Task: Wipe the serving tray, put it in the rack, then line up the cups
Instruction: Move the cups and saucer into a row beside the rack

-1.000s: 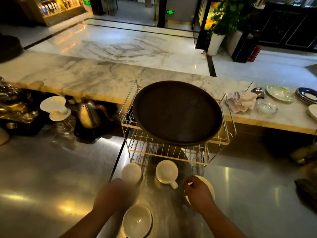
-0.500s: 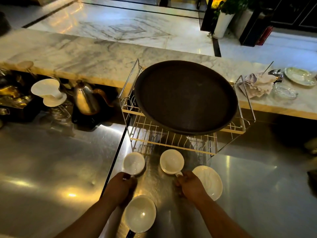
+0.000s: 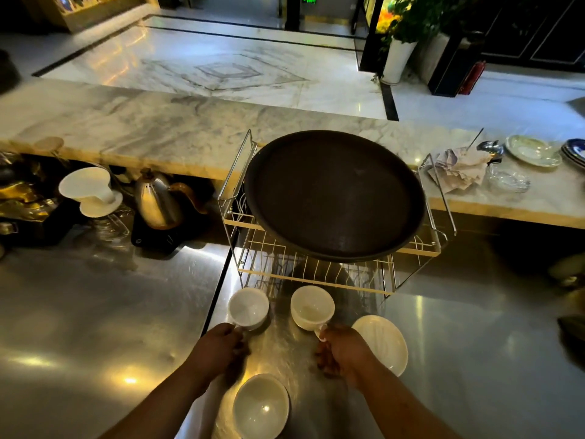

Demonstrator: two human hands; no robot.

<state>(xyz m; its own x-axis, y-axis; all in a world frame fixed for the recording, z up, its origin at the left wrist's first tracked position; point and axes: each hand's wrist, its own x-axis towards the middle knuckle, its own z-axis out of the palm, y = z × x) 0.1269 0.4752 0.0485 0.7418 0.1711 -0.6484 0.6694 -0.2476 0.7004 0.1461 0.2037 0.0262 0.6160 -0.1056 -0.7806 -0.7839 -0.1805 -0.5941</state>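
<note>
A round dark serving tray [image 3: 335,194] leans tilted across the top of the white wire rack [image 3: 316,277] on the steel counter. Just in front of the rack stand two white cups side by side. My left hand [image 3: 220,346] grips the handle of the left cup [image 3: 248,307]. The handle of the right cup [image 3: 311,305] is pinched in my right hand [image 3: 343,351]. A white saucer [image 3: 381,342] lies right of that hand. Another white cup or bowl [image 3: 261,407] sits nearest me, between my forearms.
A steel kettle [image 3: 156,198] and a white dripper [image 3: 90,191] stand at the left under the marble ledge [image 3: 158,134]. On the ledge at the right lie a crumpled cloth [image 3: 459,169], a glass dish [image 3: 508,179] and plates [image 3: 531,150]. A seam [image 3: 218,289] splits the counter.
My left hand moved forward from beside the near cup to the left cup's handle. My right hand left the saucer and took the right cup's handle. The camera view shifted.
</note>
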